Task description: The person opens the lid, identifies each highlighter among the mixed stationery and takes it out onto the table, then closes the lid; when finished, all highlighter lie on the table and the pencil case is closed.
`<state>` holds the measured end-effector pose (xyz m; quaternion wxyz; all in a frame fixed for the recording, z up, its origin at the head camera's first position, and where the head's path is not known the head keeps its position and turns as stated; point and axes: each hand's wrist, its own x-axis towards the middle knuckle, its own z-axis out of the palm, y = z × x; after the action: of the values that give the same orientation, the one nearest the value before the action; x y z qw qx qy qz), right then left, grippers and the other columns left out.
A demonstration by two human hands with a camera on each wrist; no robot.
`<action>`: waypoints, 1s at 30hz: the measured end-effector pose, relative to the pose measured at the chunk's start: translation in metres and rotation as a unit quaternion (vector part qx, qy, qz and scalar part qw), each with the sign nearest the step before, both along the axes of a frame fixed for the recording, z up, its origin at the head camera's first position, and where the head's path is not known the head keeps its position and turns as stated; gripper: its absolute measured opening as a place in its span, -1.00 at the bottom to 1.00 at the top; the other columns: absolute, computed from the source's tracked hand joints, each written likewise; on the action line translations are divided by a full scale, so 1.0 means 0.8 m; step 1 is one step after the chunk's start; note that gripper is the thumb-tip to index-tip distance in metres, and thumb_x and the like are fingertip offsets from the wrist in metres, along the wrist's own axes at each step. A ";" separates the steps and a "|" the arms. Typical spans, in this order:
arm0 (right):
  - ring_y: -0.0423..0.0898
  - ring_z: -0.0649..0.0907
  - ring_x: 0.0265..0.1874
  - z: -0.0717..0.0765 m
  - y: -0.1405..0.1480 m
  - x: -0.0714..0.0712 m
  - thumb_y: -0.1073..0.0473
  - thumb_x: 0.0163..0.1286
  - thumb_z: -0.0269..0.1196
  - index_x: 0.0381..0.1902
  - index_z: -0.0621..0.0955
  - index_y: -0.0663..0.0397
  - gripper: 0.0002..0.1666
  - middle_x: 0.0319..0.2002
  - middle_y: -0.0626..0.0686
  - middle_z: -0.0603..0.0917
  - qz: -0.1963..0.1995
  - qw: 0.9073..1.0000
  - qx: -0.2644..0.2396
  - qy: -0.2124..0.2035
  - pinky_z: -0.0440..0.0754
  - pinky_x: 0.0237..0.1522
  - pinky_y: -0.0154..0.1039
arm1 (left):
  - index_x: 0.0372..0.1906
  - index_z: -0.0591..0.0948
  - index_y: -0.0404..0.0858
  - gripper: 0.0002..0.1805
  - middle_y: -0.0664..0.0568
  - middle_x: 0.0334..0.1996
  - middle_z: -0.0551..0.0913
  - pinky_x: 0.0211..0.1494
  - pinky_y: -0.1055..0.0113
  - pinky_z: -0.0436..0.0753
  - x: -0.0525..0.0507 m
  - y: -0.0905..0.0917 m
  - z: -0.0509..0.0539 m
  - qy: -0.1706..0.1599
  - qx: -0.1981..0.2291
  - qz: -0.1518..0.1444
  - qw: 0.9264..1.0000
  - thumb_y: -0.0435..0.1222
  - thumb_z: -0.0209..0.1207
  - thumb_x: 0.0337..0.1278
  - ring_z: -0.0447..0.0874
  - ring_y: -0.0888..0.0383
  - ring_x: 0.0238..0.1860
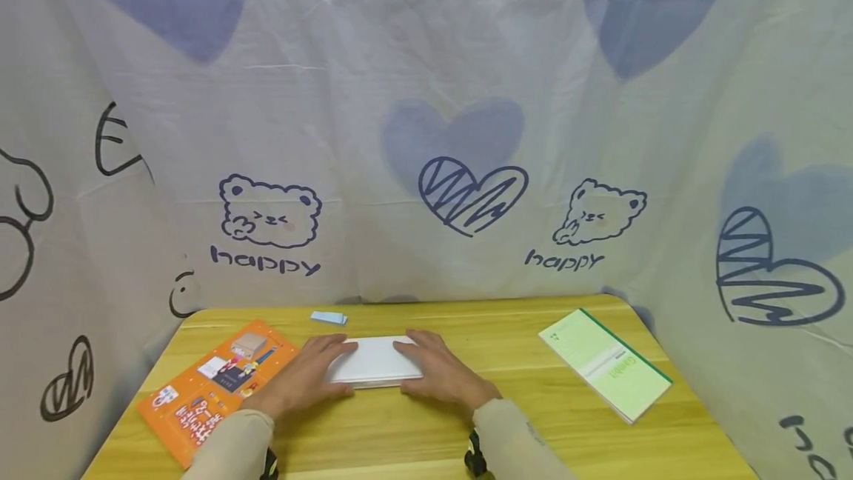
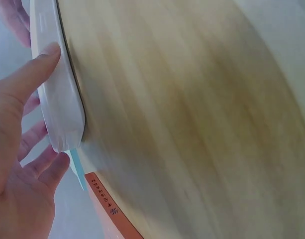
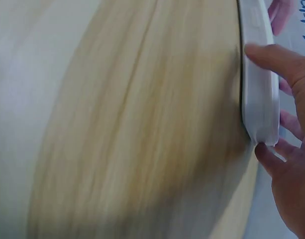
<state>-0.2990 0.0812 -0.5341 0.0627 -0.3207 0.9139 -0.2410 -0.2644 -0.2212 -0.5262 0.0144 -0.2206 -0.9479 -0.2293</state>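
A flat white box with rounded corners lies on the wooden table in front of me. My left hand grips its left end, and my right hand holds its right end. In the left wrist view the left thumb lies along the near side of the white box, with the other fingers at its end and far side. From the right wrist, the right thumb presses the near side of the white box, other fingers round the end and behind.
An orange illustrated booklet lies at the left, partly behind the left forearm. At the back sits a small light blue object. A pale green notepad lies slanted on the right of the table. Printed cloth hangs around the table.
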 end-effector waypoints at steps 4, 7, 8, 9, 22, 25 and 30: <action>0.19 0.28 0.67 0.000 0.003 0.002 0.04 0.47 0.47 0.66 0.42 -0.11 -0.13 0.70 0.17 0.29 0.016 1.000 0.022 0.016 0.31 0.69 0.21 | 0.51 0.57 -0.18 -0.16 -0.27 0.54 0.47 0.59 -0.36 0.43 0.003 0.000 0.003 0.006 -0.002 -0.005 1.000 0.00 0.57 0.18 0.39 -0.32 0.55; 0.17 0.28 0.67 0.000 0.006 0.007 0.04 0.48 0.46 0.68 0.41 -0.15 -0.12 0.70 0.14 0.29 0.021 0.999 0.033 0.014 0.31 0.70 0.18 | 0.50 0.58 -0.19 -0.16 -0.28 0.53 0.48 0.58 -0.37 0.44 0.010 -0.001 0.006 0.010 -0.002 -0.013 1.000 0.02 0.57 0.16 0.40 -0.33 0.54; 0.16 0.28 0.66 0.000 0.007 0.009 0.03 0.47 0.46 0.68 0.41 -0.17 -0.11 0.70 0.13 0.28 0.022 0.999 0.033 0.013 0.31 0.70 0.18 | 0.50 0.58 -0.19 -0.15 -0.28 0.53 0.48 0.58 -0.37 0.45 0.014 -0.001 0.007 0.012 -0.001 -0.016 1.000 0.03 0.57 0.16 0.40 -0.33 0.53; 0.15 0.29 0.66 0.000 0.008 0.011 0.02 0.48 0.46 0.68 0.40 -0.19 -0.11 0.71 0.11 0.28 0.024 0.999 0.034 0.009 0.31 0.70 0.17 | 0.50 0.58 -0.19 -0.15 -0.28 0.52 0.49 0.57 -0.36 0.46 0.017 -0.002 0.007 0.015 -0.001 -0.018 1.000 0.03 0.57 0.15 0.41 -0.33 0.52; 0.03 0.33 0.61 0.002 0.020 0.048 -0.10 0.50 0.45 0.67 0.39 -0.45 -0.14 0.71 -0.04 0.25 0.051 0.997 0.029 -0.042 0.43 0.63 0.13 | 0.45 0.61 -0.11 -0.15 -0.16 0.38 0.58 0.44 -0.24 0.62 0.063 -0.010 0.005 0.045 -0.012 -0.043 0.998 0.16 0.56 0.10 0.59 -0.19 0.36; 0.02 0.33 0.60 0.003 0.024 0.058 -0.15 0.51 0.44 0.68 0.37 -0.50 -0.13 0.72 -0.04 0.24 0.056 0.997 0.039 -0.039 0.46 0.61 0.08 | 0.45 0.61 -0.09 -0.15 -0.13 0.37 0.57 0.43 -0.22 0.64 0.070 -0.010 0.005 0.032 -0.013 -0.044 0.998 0.19 0.54 0.12 0.60 -0.16 0.35; 0.00 0.36 0.56 0.003 0.030 0.069 -0.18 0.50 0.44 0.67 0.38 -0.50 -0.14 0.71 -0.03 0.26 0.065 0.996 0.047 -0.025 0.51 0.57 0.02 | 0.48 0.60 -0.03 -0.13 -0.05 0.35 0.56 0.39 -0.13 0.69 0.079 -0.008 0.001 0.038 -0.021 -0.052 0.998 0.28 0.50 0.13 0.62 -0.06 0.30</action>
<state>-0.2435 0.1055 -0.5316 0.1163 -0.3695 0.8998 -0.2010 -0.2009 -0.2275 -0.5258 0.0335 -0.2788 -0.9385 -0.2011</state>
